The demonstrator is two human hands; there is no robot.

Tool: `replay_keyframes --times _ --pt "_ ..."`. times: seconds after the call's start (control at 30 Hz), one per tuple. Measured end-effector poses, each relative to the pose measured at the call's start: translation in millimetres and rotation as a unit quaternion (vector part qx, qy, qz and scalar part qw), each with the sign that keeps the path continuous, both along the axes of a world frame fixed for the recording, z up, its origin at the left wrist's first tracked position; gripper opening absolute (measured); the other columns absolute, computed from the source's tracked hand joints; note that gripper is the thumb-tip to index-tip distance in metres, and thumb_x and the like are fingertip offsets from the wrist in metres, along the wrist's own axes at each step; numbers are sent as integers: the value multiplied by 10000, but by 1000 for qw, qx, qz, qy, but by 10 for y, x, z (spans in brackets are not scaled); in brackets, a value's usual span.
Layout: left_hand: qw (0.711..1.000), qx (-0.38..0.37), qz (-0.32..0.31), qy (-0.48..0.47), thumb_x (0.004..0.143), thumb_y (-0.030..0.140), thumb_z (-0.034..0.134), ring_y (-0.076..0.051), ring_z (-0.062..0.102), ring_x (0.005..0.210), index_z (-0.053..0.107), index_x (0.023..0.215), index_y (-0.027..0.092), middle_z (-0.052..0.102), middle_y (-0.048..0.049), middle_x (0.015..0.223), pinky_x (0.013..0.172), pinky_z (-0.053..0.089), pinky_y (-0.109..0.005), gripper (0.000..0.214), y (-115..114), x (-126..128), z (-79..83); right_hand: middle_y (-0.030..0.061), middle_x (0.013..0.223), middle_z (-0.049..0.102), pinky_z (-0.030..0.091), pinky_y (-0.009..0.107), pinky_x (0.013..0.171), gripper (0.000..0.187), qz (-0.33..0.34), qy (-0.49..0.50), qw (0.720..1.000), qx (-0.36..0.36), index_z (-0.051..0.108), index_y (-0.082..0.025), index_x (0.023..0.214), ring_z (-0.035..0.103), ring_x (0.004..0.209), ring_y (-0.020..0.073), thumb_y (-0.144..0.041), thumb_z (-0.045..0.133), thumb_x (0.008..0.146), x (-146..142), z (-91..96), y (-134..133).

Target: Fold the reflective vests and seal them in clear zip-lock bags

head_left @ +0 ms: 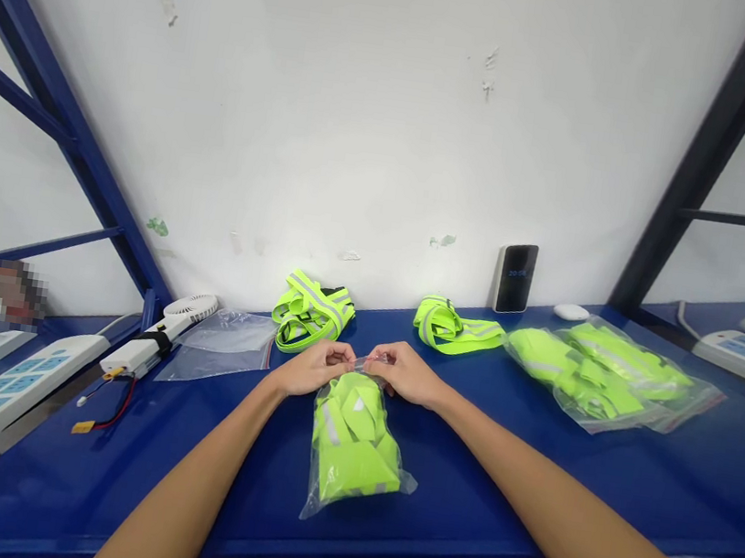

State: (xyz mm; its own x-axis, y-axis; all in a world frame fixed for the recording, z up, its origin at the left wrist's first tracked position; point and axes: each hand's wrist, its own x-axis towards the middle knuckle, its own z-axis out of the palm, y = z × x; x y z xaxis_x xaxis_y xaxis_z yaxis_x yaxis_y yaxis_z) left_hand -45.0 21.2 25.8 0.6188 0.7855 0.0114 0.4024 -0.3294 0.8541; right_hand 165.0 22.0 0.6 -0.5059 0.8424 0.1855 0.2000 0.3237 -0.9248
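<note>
Neon bundle (354, 434) in a clear bag (312, 500), its mouth pinched by the left hand (317, 366) and right hand (411, 375).
The bundle is already bagged on the blue table (454, 485); whether the mouth is sealed cannot be told, as it is partly covered by the fingers, closed narrowly on the plastic. Beyond the clear bag, two loose bundles (312, 312) are seen unbagged; to its right, filled bags (601, 376); to its left, flat bags (225, 339) and a fan (195, 307). The clear bag is obstructed by none of these.
</note>
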Motion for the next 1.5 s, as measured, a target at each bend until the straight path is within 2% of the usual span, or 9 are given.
replay_keyframes --times 0.2,0.37,0.57,0.8,0.9,1.13,1.5 --pt "999 -29 -11 -5 844 517 579 -114 501 687 623 923 137 589 -14 771 643 387 -222 391 15 -3 -49 -23 589 521 300 215 495 252 -4 -9 999 41 671 -136 751 411 530 88 -380 617 781 0 -35 13" --pt "1000 8 13 -12 832 534 578 -108 469 660 607 862 145 539 5 724 611 371 -216 391 8 7 -53 -45 558 454 287 224 491 301 -7 -7 1000 1 573 -156 696 383 499 87 -443 619 773 -5 -27 53" --pt "997 53 -7 56 861 532 515 -100 383 614 567 817 145 443 27 667 565 309 -218 392 -62 50 34 -61 570 352 234 231 527 325 17 -62 994 93 428 -173 593 309 560 85 -373 566 809 25 16 46" --pt "988 78 -6 132 824 616 508 -84 258 526 391 601 178 305 62 547 485 205 -228 505 -105 57 46 -65 572 264 186 249 532 337 10 -124 973 195 298 -184 561 244 570 83 -269 519 802 11 -14 2" --pt "985 94 -1 144 833 640 477 -86 230 531 356 576 182 269 59 551 484 194 -236 539 -120 68 52 -64 576 230 170 253 524 373 13 -126 975 181 277 -188 558 213 571 85 -310 518 815 21 -45 26" --pt "981 124 11 147 864 632 434 -95 267 547 376 579 177 309 51 552 501 220 -237 540 -113 100 11 -57 565 236 169 258 525 363 6 -127 976 179 286 -181 551 223 564 85 -283 472 845 8 -57 13" --pt "966 207 41 148 948 529 343 -101 312 555 385 630 175 346 47 578 535 230 -251 478 -122 106 -44 -54 559 324 211 239 518 375 -61 -91 981 162 350 -186 580 294 561 95 -368 482 880 -16 -87 32"
